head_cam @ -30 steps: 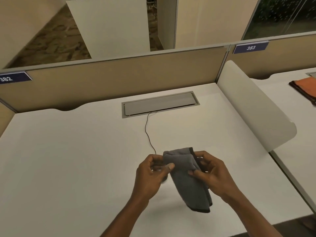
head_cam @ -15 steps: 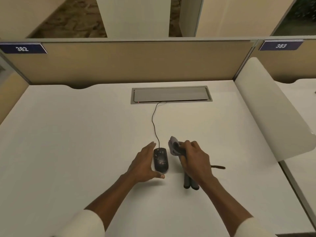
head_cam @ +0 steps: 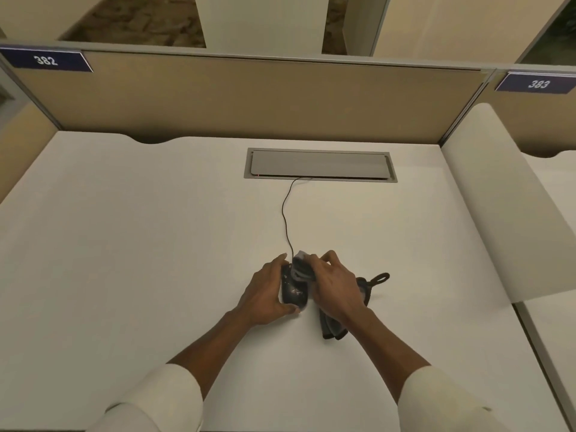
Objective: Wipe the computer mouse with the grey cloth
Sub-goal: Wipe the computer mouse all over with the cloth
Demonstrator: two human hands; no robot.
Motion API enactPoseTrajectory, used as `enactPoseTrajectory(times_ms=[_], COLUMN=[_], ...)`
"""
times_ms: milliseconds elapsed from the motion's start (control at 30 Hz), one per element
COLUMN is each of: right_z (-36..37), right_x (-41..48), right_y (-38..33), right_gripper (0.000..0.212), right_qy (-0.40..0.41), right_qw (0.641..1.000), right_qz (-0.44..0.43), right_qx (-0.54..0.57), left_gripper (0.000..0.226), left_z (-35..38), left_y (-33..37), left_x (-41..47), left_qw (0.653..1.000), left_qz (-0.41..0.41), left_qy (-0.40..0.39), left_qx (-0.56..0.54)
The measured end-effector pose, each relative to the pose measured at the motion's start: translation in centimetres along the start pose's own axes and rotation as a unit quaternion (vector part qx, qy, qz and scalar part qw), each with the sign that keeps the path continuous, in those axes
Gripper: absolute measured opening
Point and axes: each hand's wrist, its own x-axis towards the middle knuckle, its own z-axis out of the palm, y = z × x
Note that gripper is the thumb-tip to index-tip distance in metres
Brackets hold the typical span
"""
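Note:
A black wired computer mouse [head_cam: 293,291] lies on the white desk [head_cam: 140,244], just in front of me. My left hand [head_cam: 266,291] wraps around its left side and holds it in place. My right hand [head_cam: 335,286] grips the bunched grey cloth [head_cam: 332,327] and presses its front fold onto the front top of the mouse. The rest of the cloth trails under my right wrist onto the desk, with a dark loop sticking out to the right. The mouse's right side is hidden by the cloth and fingers.
The mouse cable [head_cam: 285,213] runs back to a grey cable hatch [head_cam: 319,165] set in the desk. Tan partition walls [head_cam: 249,98] close the back and left. A curved white divider [head_cam: 498,213] borders the right side.
The mouse went from lifted in both hands to lying on the desk. My right hand then slid left with the cloth onto the mouse. My left hand closed tighter around it.

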Motion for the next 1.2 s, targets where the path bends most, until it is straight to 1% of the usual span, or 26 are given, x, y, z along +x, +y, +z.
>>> enactPoseTrajectory(times_ms=[67, 133, 267, 367, 467, 600, 700, 767, 833, 1000, 1100, 1200], right_z=[0.3, 0.6, 2.0, 3.2, 3.4, 2.3, 1.5, 1.3, 1.3, 2.0, 2.4, 2.2], right_x=[-0.2, -0.5, -2.9, -5.4, -6.1, -3.3, -1.0, -0.5, -1.1, -5.0, -6.6, -6.0], right_y=[0.1, 0.1, -0.3, -0.1, -0.1, -0.3, -0.5, -0.5, -0.4, -0.4, -0.7, -0.8], right_gripper=[0.059, 0.063, 0.077, 0.084, 0.082, 0.074, 0.065, 0.063, 0.067, 0.085, 0.092, 0.089], right_qy=[-0.011, -0.023, -0.018, -0.031, -0.042, -0.078, -0.093, -0.102, -0.088, -0.039, -0.046, -0.057], right_qw=[0.999, 0.997, 0.996, 0.995, 0.996, 0.994, 0.993, 0.993, 0.994, 0.995, 0.994, 0.994], right_qz=[-0.045, -0.069, -0.076, -0.067, -0.042, -0.023, -0.023, -0.032, -0.044, -0.076, -0.075, -0.058], right_qx=[-0.007, -0.027, -0.052, -0.068, -0.067, -0.076, -0.061, -0.045, -0.037, -0.051, -0.063, -0.076], left_gripper=[0.128, 0.126, 0.128, 0.131, 0.132, 0.128, 0.127, 0.126, 0.126, 0.125, 0.126, 0.125], left_z=[-0.1, -0.2, -0.4, -0.5, -0.5, -0.6, -0.6, -0.6, -0.6, -0.6, -0.5, -0.5], left_y=[0.1, 0.3, 0.7, 0.7, 0.7, 1.0, 1.2, 1.2, 1.1, 0.9, 0.8, 0.9], left_x=[0.1, 0.1, 0.3, 0.3, 0.2, 0.2, 0.1, 0.1, 0.1, 0.0, -0.1, 0.1], left_qw=[1.000, 1.000, 1.000, 1.000, 1.000, 0.999, 0.999, 0.999, 0.999, 1.000, 1.000, 1.000], left_qz=[0.000, 0.001, 0.001, 0.004, 0.000, -0.002, 0.001, 0.001, 0.002, 0.003, 0.001, 0.003], left_qy=[0.009, 0.014, 0.009, 0.005, 0.001, 0.000, -0.001, -0.002, -0.005, 0.002, 0.002, -0.002], left_qx=[0.005, 0.009, 0.019, 0.026, 0.021, 0.034, 0.039, 0.038, 0.035, 0.021, 0.012, 0.019])
